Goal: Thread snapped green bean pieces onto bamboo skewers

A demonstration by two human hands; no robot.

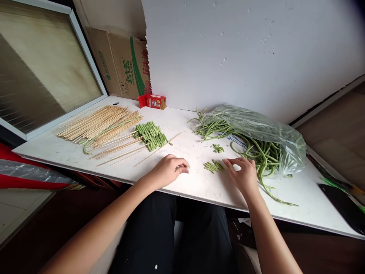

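Observation:
My left hand (168, 170) is closed in a pinch above the front of the white table, with a tiny pale green tip, apparently of a green bean piece (188, 167), between thumb and forefinger. To the right, my right hand (243, 173) has its thumb and forefinger together at the end of a small row of cut green bean pieces (211, 166). What lies between those fingertips is mostly hidden. Behind the row sits a little heap of short bean ends (218, 148). Bean pieces threaded on skewers (151, 135) lie side by side at the left.
Bare bamboo skewers (94, 123) are spread at the left, a long bean (105, 131) across them. One loose skewer (156, 150) lies nearer. A clear plastic bag (256, 121) of long green beans (266, 154) is at the right. A red box (156, 101) stands behind; a black phone (340, 203) lies far right.

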